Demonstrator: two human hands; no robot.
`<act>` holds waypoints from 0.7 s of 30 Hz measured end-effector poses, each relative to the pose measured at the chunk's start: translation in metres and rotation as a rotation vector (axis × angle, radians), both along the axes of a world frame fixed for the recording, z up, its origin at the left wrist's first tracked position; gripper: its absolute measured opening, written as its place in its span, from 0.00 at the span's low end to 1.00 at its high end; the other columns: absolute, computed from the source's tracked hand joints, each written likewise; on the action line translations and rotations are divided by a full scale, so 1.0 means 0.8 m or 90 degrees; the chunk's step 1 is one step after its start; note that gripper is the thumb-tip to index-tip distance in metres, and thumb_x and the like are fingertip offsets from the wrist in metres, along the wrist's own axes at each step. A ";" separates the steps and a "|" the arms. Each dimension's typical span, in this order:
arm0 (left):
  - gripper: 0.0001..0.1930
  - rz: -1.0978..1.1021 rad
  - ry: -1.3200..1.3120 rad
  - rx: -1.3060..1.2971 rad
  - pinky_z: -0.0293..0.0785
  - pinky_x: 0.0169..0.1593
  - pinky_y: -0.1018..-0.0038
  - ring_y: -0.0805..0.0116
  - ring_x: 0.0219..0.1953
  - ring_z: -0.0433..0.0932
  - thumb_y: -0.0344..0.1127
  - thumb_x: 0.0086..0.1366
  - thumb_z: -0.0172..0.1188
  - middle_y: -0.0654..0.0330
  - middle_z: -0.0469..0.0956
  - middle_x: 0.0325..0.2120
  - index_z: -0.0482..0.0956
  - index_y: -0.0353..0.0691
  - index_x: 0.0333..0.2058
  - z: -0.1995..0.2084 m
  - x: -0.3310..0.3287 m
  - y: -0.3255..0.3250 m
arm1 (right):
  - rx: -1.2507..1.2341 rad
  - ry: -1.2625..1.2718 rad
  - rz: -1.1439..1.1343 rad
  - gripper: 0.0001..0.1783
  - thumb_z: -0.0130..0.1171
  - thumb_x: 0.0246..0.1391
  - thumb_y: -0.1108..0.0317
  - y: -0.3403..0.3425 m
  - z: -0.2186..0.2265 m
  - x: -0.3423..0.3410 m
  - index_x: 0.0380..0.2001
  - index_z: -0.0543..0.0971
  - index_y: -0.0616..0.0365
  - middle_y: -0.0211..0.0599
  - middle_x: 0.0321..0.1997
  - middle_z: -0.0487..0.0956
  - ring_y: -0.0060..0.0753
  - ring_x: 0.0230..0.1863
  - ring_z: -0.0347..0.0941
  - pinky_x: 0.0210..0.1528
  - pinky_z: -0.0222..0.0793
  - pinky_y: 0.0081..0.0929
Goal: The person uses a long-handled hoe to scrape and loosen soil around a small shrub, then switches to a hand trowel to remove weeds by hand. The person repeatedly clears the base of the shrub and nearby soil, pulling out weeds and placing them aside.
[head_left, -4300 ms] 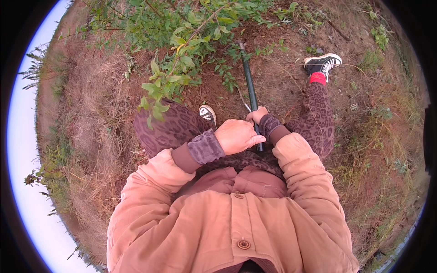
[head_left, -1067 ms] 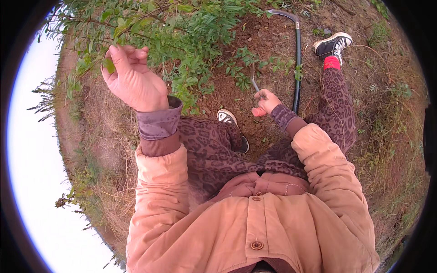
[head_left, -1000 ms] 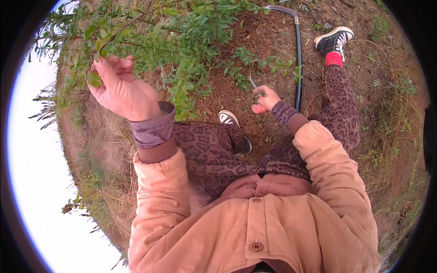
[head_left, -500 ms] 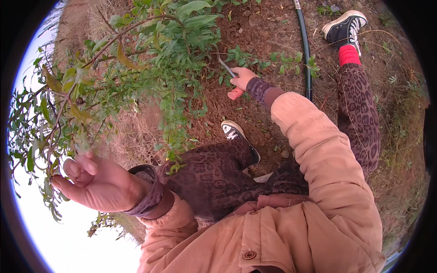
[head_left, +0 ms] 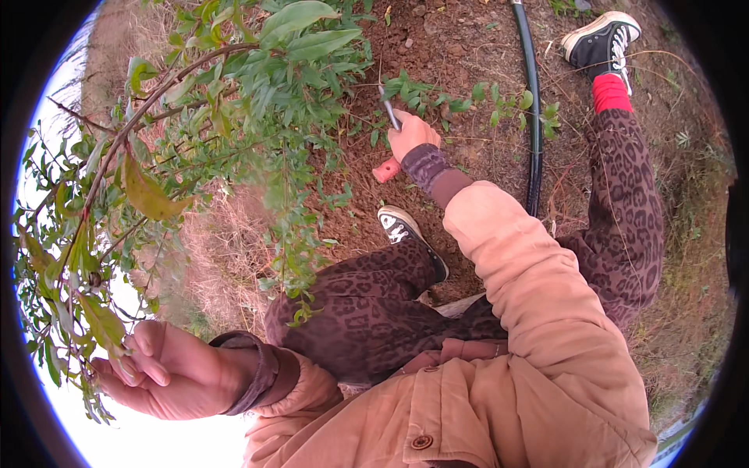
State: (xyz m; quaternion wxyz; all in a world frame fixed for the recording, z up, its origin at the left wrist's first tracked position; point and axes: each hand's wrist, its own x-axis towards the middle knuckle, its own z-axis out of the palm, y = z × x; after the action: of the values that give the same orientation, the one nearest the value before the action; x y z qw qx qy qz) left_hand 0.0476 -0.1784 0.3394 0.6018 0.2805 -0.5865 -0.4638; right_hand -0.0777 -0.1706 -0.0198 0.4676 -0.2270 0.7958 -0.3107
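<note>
Above bare reddish soil (head_left: 421,47), at the edge of a leafy green shrub (head_left: 257,117), a seated or squatting person works with 2 bare hands. The left hand (head_left: 175,370), low at the picture's left, is palm up with its fingers curled narrow against the leafy end of a bent branch (head_left: 117,144), which arches down from the shrub; whether they pinch the stem cannot be told. The right hand (head_left: 413,140), well apart and higher up, is wrapped around a small hand tool (head_left: 392,111). Its orange-red handle (head_left: 385,170) sticks out below the fist, and its slim grey metal end points up beside low leaves; contact with the soil is unclear. To the right of that hand, a long dark pole (head_left: 532,101) lies on the ground. The person wears a tan jacket (head_left: 538,312), leopard-print trousers (head_left: 359,296) and 2 black-and-white shoes (head_left: 605,45), with 1 red sock (head_left: 611,93) showing.
</note>
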 end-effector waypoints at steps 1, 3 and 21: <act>0.09 -0.001 -0.016 0.003 0.59 0.26 0.80 0.81 0.10 0.56 0.33 0.63 0.44 0.69 0.60 0.11 0.62 0.42 0.23 0.001 0.001 0.000 | -0.032 0.000 0.007 0.22 0.51 0.42 0.61 0.004 0.002 0.006 0.45 0.72 0.44 0.46 0.37 0.76 0.46 0.37 0.73 0.43 0.65 0.37; 0.09 -0.031 -0.007 0.013 0.60 0.27 0.80 0.82 0.09 0.56 0.33 0.64 0.43 0.69 0.60 0.11 0.63 0.41 0.23 0.002 0.003 0.001 | 0.008 0.079 0.047 0.24 0.54 0.40 0.58 -0.006 -0.001 0.013 0.46 0.73 0.48 0.47 0.33 0.77 0.43 0.36 0.73 0.43 0.66 0.37; 0.09 -0.113 0.022 0.015 0.62 0.27 0.81 0.83 0.07 0.57 0.32 0.65 0.40 0.68 0.64 0.13 0.65 0.38 0.26 0.010 -0.005 0.005 | -0.008 0.004 0.048 0.16 0.55 0.39 0.60 -0.032 -0.041 -0.015 0.36 0.78 0.40 0.42 0.32 0.77 0.44 0.37 0.73 0.42 0.67 0.36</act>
State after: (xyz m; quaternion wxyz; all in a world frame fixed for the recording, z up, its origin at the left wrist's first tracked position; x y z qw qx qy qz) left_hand 0.0437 -0.1742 0.3477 0.5649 0.2262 -0.5934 -0.5269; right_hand -0.0899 -0.1961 -0.0526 0.4755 -0.2606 0.7861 -0.2969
